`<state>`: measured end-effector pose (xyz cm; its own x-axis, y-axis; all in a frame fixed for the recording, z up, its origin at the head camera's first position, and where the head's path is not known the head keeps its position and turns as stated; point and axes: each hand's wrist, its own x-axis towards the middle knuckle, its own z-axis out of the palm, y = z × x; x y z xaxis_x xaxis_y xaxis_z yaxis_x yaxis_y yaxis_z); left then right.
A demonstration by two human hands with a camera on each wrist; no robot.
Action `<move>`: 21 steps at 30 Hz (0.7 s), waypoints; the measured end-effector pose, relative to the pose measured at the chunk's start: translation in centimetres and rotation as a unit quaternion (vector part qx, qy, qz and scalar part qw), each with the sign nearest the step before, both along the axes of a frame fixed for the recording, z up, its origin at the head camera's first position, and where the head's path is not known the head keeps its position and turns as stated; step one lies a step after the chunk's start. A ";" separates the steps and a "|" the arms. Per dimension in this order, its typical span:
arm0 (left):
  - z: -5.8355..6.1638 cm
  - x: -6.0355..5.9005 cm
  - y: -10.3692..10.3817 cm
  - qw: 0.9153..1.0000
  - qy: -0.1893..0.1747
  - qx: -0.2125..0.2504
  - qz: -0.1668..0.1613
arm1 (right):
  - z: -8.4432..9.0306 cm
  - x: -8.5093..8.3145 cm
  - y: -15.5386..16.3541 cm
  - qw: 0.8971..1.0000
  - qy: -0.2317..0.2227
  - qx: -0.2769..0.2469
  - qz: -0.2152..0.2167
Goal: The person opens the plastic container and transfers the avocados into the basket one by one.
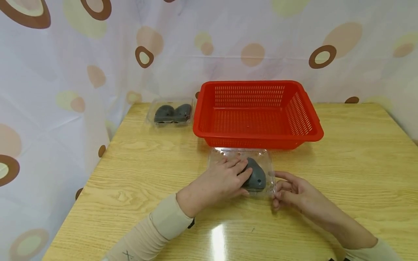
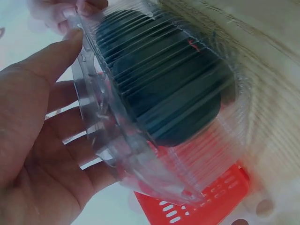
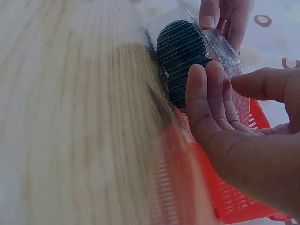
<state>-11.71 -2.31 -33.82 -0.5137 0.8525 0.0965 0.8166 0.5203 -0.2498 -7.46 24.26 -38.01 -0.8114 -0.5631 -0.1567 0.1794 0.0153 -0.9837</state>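
Note:
A clear plastic box (image 1: 240, 152) with ribbed sides stands on the table just in front of the red basket. Inside it shows a smooth, dark grey rounded item (image 1: 256, 175) with a small round mark; part of the contents is hidden under my left hand. My left hand (image 1: 225, 177) lies across the top of the box, fingers extended over the lid and thumb along its near edge. At the box's right near corner, my right hand (image 1: 295, 192) pinches the rim between thumb and fingers. Through the ribbed wall, the dark contents (image 2: 164, 79) fill much of the left wrist view.
Directly behind the box is a red slotted basket (image 1: 258, 137). Left of the basket, a second clear plastic box (image 1: 151, 112) holds two similar dark shapes (image 1: 172, 114). A patterned cloth (image 1: 228, 32) hangs behind the wooden table (image 1: 137, 174).

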 end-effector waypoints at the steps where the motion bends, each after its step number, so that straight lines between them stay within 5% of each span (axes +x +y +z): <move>1: 0.1 0.0 0.0 1.000 0.000 -0.005 0.000 | 0.0 0.0 0.0 1.000 0.000 -0.001 0.000; 21: 0.7 0.6 1.3 0.996 0.005 -0.091 0.015 | -0.2 0.3 -0.4 1.000 -0.005 0.014 -0.027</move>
<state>-11.06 -1.00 -33.10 -0.5391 0.8406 -0.0523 0.7984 0.4902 -0.3497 -7.13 23.82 -38.24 -0.8387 -0.5142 -0.1795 0.1900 0.0327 -0.9812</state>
